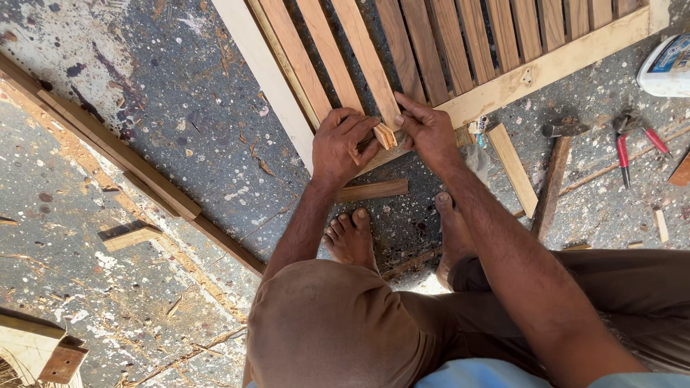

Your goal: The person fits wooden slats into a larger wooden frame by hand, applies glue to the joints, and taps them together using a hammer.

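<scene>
Hands meet at the centre of the frame: the left hand is curled over the end of a light brown wooden slat, and the right hand pinches that slat's tip, both clamped on it where it meets the pale wooden frame rail. A wooden-handled hammer and red-handled pliers lie on the speckled grey floor at right.

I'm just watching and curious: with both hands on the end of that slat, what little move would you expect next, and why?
Probably a gentle push of the slat end down into the pale frame rail. The left hand and right hand both pinch its cut tip, which sits raised at the rail's edge, while the neighbouring slats already lie seated in a row. The hammer lies untouched nearby.
</scene>
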